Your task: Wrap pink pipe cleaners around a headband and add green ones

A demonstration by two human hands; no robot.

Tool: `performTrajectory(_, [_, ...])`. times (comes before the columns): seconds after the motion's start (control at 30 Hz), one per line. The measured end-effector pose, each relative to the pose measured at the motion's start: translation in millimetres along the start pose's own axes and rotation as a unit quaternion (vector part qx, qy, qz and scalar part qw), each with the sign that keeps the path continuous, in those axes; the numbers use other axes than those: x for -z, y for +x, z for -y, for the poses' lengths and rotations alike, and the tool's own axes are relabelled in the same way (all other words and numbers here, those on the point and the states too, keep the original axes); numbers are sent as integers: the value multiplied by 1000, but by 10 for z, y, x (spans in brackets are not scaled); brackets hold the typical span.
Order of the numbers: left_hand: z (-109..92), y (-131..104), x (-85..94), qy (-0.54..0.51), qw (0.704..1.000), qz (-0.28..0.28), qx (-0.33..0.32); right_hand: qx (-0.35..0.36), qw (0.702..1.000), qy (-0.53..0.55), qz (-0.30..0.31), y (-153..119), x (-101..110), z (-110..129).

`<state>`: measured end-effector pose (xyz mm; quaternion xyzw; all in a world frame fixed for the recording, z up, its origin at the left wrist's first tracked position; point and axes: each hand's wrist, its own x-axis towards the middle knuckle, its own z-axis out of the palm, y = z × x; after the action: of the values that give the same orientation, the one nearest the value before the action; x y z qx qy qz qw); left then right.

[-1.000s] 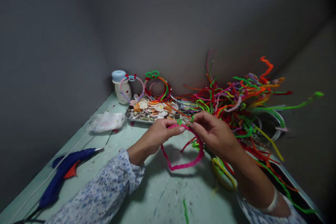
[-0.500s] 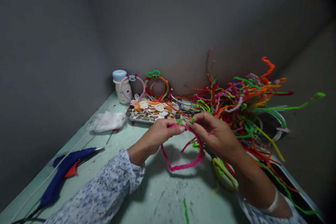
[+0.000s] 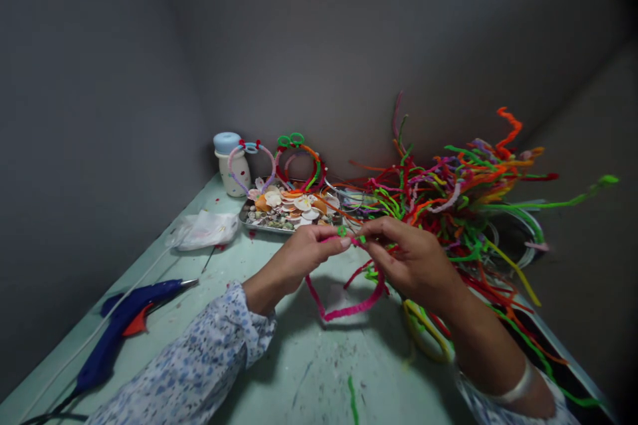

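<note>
A bent loop of pink pipe cleaner (image 3: 356, 309) hangs below both hands over the table. My left hand (image 3: 306, 252) pinches the top of this loop between thumb and fingers. Right at those fingertips, a small curled green pipe cleaner (image 3: 341, 231) sticks up from the pink one. My right hand (image 3: 411, 259) has thumb and forefinger closed on a short green end (image 3: 361, 239) at the top of the loop. The fingers partly hide how green and pink are joined.
A heap of coloured pipe cleaners (image 3: 443, 192) spreads on the right. Behind are a metal tray (image 3: 279, 231) of shells, finished-looking headbands (image 3: 274, 166) and a blue-lidded bottle (image 3: 234, 172). A blue glue gun (image 3: 107, 342) and plastic bag (image 3: 207, 231) lie left; a green strand (image 3: 353, 402) lies in front.
My right hand has shifted slightly, its fingertips bringing the green end down and left against the pink loop. My left hand has stayed in place.
</note>
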<state>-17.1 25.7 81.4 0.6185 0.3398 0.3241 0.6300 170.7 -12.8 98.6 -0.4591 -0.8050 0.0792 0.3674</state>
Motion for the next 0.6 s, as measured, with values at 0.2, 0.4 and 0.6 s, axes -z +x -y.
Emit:
performTrajectory(0.2, [19,20,-3,-9,1000,17,7,32,999,-3,16,-1,-11,-21])
performTrajectory(0.4, [1,11,-4,2,1000,10,12,47,997,21,57,-4,81,27])
performTrajectory(0.6, [-37,-3,-5,5,1000,11,16,23,997,36,61,23,112,99])
